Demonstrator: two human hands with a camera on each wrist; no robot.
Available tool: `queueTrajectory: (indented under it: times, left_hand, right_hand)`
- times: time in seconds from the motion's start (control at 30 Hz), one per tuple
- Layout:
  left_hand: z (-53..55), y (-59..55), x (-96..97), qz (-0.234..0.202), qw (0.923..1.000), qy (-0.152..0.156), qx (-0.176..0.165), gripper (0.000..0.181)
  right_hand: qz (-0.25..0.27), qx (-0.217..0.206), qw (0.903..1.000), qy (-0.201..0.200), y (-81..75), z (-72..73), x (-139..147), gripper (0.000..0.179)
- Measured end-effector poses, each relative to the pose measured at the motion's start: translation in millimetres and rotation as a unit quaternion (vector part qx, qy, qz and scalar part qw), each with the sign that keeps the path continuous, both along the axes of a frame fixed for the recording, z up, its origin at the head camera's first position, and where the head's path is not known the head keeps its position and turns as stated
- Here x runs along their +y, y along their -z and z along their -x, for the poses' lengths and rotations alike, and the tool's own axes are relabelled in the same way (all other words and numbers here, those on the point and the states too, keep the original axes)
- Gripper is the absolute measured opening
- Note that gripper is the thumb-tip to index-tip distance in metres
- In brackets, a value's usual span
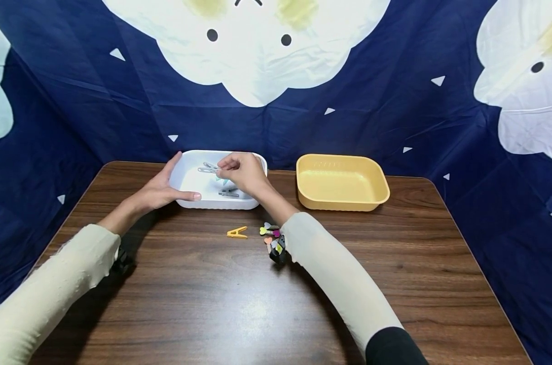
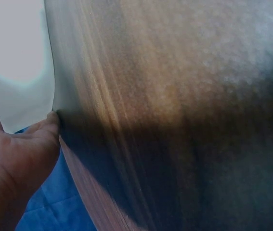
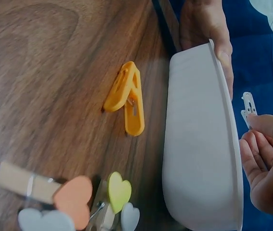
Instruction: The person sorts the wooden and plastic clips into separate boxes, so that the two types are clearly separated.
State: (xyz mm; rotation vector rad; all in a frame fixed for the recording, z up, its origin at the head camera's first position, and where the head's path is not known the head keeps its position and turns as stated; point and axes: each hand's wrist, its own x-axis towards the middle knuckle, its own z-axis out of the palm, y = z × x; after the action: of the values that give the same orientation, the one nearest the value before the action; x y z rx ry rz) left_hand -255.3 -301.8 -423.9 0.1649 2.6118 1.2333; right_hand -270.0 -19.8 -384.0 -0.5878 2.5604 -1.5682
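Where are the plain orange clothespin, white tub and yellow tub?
Plain orange clothespin (image 3: 121, 94): right wrist view, on one leg.
White tub (image 3: 199, 139): right wrist view, on its outer wall.
Yellow tub (image 1: 341, 188): head view, on its inner floor.

Dark wood-grain table (image 1: 189, 309) carries a yellow tub (image 1: 341, 206) near its far edge, toward the far right corner, an orange-yellow clip (image 3: 120, 91) farther in from that edge, heart-topped clips (image 1: 269, 232) clustered just right of it, white-patterned navy cloth (image 1: 143, 119) hanging beyond.
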Motion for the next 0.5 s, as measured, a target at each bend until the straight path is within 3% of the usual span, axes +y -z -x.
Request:
queueTrajectory:
  times: [0.2,0.3,0.5]
  left_hand:
    - [0.2,0.8,-0.9,0.006,1.0000,-0.001,-0.003,0.149]
    - [0.6,1.4,-1.5,0.009,0.9999,-0.002,-0.006,0.148]
    - [0.9,2.7,-2.0,0.013,0.9999,-0.002,-0.001,0.147]
  right_hand:
    - [-0.008,-0.004,0.9999,0.011,6.4,10.2,-11.4,0.012]
    - [-0.004,-0.007,0.9999,0.011,3.0,6.3,-16.9,0.011]
    - [-0.012,-0.004,0.9997,0.019,10.8,10.4,-26.4,0.016]
